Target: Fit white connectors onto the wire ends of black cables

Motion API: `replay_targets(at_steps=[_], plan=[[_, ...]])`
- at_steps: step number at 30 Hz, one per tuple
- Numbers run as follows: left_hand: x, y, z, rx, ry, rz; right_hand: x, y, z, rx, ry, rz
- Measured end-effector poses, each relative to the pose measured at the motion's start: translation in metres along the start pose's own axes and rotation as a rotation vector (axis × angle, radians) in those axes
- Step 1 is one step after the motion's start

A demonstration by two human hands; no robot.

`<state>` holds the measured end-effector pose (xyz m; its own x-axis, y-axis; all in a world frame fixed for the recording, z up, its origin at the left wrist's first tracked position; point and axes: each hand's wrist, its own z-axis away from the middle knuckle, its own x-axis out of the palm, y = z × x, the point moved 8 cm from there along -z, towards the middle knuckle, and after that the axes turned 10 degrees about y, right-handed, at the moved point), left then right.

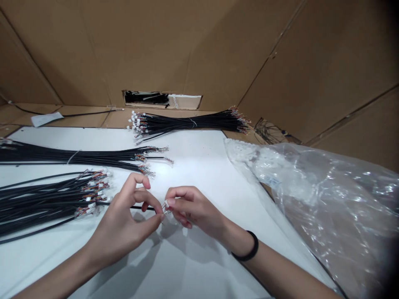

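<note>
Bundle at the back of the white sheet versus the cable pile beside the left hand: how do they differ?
The back bundle has a thin tie; the pile shows none and lies fanned. The back bundle is wholly in view; the pile runs off the left edge. Both are black cables with coloured wire ends and white connectors.

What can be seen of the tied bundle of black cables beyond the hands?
This bundle of thin black cables lies level across the far edge of the white sheet onto brown cardboard. A thin pale tie cinches its middle. White connectors crowd its left end; fine coloured wires fan from its right.
</note>
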<state>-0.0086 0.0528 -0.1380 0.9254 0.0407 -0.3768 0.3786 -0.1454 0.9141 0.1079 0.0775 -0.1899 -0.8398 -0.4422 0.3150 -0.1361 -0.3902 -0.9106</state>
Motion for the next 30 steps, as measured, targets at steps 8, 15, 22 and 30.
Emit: replay_targets(at_steps=[8, 15, 22, 30], plan=[[-0.002, -0.012, 0.001, -0.206, 0.049, 0.111, 0.005, 0.000, 0.002, -0.022, -0.053, 0.019], [0.000, -0.012, 0.002, -0.366, 0.057, 0.182, 0.003, 0.001, 0.001, -0.057, -0.054, 0.083], [0.001, -0.013, 0.003, -0.399, 0.038, 0.191, 0.003, -0.003, 0.002, -0.110, -0.028, 0.162], [0.003, -0.022, 0.002, -0.339, 0.037, 0.139, 0.000, -0.024, 0.007, -0.349, 0.140, 0.449]])
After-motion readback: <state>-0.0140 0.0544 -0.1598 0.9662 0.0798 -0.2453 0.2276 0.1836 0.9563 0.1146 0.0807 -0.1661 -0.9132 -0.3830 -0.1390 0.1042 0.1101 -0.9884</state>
